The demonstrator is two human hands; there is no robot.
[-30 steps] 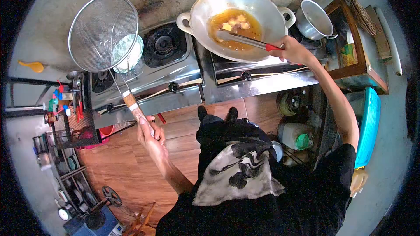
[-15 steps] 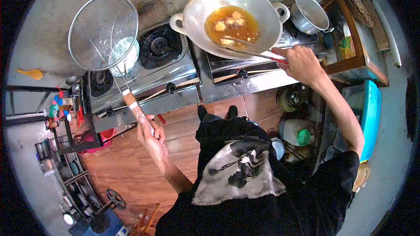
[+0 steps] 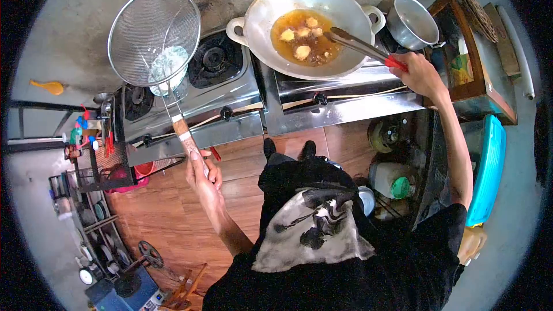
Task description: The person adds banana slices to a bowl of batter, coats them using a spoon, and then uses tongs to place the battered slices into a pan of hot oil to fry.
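Red-tipped steel tongs (image 3: 364,49) lie in the closed grip of the right hand (image 3: 423,75), with the fingers wrapped over the red end. Their slim arms slant up and left across the rim of the wok (image 3: 262,14). The tips are nearly together, just above the oil on its right side. Golden fried pieces (image 3: 302,52), lumpy and rounded, float near the tips in the amber oil.

The left hand (image 3: 204,175) is closed round the wooden handle of a skimmer (image 3: 154,37). Its wide, round wire-mesh basket is held up, well apart from the wok, over a pale bowl (image 3: 168,68).

A bare black burner (image 3: 216,57) lies between skimmer and wok. The stove (image 3: 345,106) is smooth steel. A small steel pot (image 3: 412,23) stands just beside the wok's right ear, and a wooden cabinet (image 3: 461,89) hems in the right hand.
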